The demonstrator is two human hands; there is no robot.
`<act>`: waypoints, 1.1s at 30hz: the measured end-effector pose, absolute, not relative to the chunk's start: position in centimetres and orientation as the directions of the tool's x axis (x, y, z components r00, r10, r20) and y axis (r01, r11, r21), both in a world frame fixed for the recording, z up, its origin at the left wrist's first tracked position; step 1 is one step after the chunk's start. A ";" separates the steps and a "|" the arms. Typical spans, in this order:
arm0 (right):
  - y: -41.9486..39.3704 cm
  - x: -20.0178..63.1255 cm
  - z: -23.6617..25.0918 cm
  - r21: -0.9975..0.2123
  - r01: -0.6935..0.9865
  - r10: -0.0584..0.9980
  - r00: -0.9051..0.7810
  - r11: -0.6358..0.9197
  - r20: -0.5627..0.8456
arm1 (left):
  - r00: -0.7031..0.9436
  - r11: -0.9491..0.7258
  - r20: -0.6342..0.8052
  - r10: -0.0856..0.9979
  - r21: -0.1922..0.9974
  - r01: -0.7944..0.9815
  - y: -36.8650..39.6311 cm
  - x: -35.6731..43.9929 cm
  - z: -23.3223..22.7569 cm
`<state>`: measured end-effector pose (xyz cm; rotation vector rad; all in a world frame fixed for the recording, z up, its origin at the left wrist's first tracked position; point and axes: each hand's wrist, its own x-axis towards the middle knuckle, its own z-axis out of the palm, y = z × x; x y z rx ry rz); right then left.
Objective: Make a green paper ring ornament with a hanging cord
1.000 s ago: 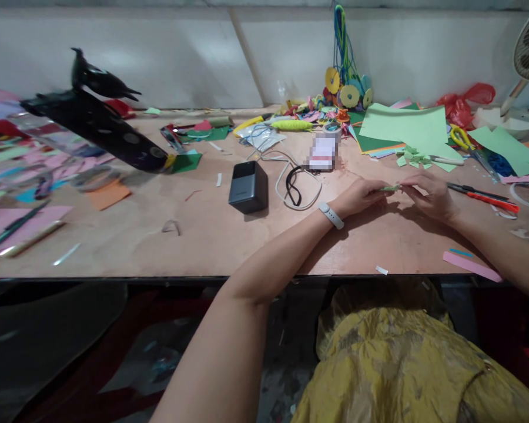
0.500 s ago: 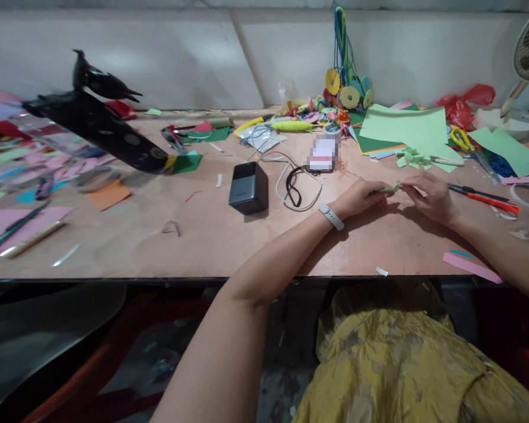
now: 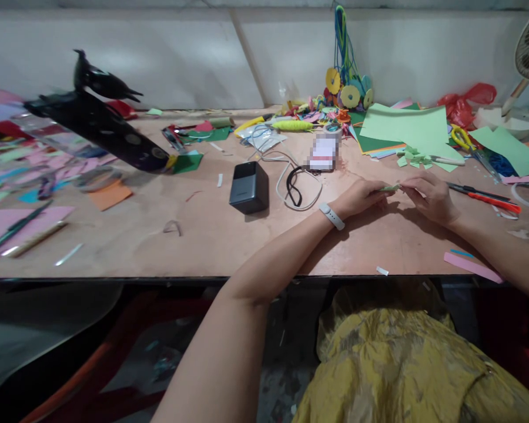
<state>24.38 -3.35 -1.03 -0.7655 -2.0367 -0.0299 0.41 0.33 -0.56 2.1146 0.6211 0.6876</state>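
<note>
"Both hands engaged, fingers drawn in to a pinch?"

"Confirmed. Left hand [image 3: 359,197] has thumb and fingers closed over a small green piece [image 3: 389,188]; right hand [image 3: 432,195] pinches at its near end with thumb and forefinger. Neither hand is spread."

"Location of the piece?"

"Between the two sets of fingertips, above the right part of the table [image 3: 211,247]. Its exact form is too small to make out."

"Reason for that grip?"

"Judged to be steadiness — one hand anchors the piece, leaving the other's fingertips to work its end. Forearms reach in from the table's front edge, which probably helps keep the hands level."

"Nearby items?"

"Light green sheets [image 3: 403,123] lie beyond the hands, with green scraps [image 3: 412,155] at their near edge. Yellow-handled scissors [image 3: 461,138] lie right of those. An orange-and-black tool [image 3: 496,200] lies just beside the right hand — presumably for easy reach; its type is unclear."

"And to the left?"

"A dark box-shaped device [image 3: 248,187] stands well apart from the left hand, near a looped white cable [image 3: 311,204], seemingly out of the fingers' way."
</note>
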 end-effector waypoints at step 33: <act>-3.8 23.2 0.2 -0.522 0.462 0.690 -0.363 0.717 0.626 | 0.812 -0.587 0.213 0.544 0.788 0.187 0.1 0.7 -0.7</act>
